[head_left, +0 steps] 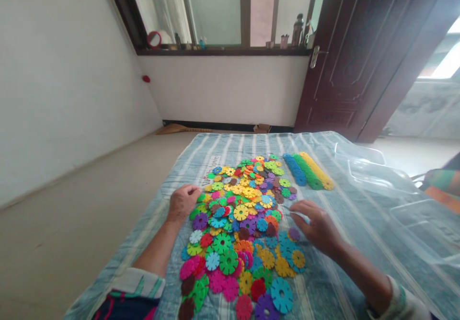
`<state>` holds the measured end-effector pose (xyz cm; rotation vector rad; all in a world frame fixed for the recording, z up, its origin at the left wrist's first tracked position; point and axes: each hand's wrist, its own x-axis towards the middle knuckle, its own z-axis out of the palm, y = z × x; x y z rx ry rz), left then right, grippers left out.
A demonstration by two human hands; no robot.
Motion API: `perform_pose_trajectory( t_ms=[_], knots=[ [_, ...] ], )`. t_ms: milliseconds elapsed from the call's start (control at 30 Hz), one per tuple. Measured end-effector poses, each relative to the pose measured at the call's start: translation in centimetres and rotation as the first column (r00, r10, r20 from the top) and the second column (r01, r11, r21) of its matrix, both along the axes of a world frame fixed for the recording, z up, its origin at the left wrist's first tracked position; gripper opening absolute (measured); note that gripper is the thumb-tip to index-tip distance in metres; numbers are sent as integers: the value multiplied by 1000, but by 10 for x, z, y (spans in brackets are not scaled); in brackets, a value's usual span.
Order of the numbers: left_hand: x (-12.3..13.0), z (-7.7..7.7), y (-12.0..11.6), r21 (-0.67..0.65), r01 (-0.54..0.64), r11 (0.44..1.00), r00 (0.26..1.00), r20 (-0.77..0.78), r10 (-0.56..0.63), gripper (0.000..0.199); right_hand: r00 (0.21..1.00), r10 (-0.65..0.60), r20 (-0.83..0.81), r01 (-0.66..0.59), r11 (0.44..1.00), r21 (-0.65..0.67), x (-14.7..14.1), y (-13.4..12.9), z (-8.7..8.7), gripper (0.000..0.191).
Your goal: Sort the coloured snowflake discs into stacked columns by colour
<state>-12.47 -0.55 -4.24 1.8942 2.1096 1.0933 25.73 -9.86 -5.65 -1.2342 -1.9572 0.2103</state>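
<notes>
A large heap of colourful notched plastic discs [247, 193] lies spread over the striped cloth, in green, yellow, blue, pink, purple, brown and other colours. At the heap's left edge is my left hand [184, 202], its fingers curled and pressed together beside some green discs; whatever they may hold is hidden. My right hand [316, 222] hovers at the right edge, thumb and fingers apart with nothing between them. Beyond it lie three neat overlapping rows of discs: a blue row [295, 169], a green row [307, 170] and a yellow row [316, 170].
Clear plastic containers [381, 174] stand along the right side of the cloth-covered surface [143, 257]. Past the far edge are a wall, a window sill [230, 51] with small items on it, and a dark red door [345, 61]. Orange and green fabric [440, 188] shows at far right.
</notes>
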Motion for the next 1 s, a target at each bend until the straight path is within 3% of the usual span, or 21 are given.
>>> perform_pose_trajectory(
  t_ms=[133, 267, 500, 700, 1000],
  knots=[
    [0, -1, 0, 5, 33, 999, 999, -42, -33, 33, 985, 148, 86, -155, 984, 83, -37, 20, 12, 18],
    [-1, -1, -1, 8, 68, 998, 996, -61, -67, 31, 969, 153, 196, -165, 985, 48, -54, 37, 7, 17],
    [-3, -4, 2, -6, 80, 997, 993, -80, -81, 30, 981, -19, 191, 14, 1000, 26, -38, 42, -12, 23],
    [-3, -4, 3, -6, 98, 995, 990, -104, -99, 29, 980, -87, 177, 89, 996, -5, -29, 43, -15, 21],
    [-5, -5, 5, -10, 85, 996, 990, -113, -86, 28, 956, 3, 294, -19, 998, 55, -26, 42, -7, 35]
  ],
)
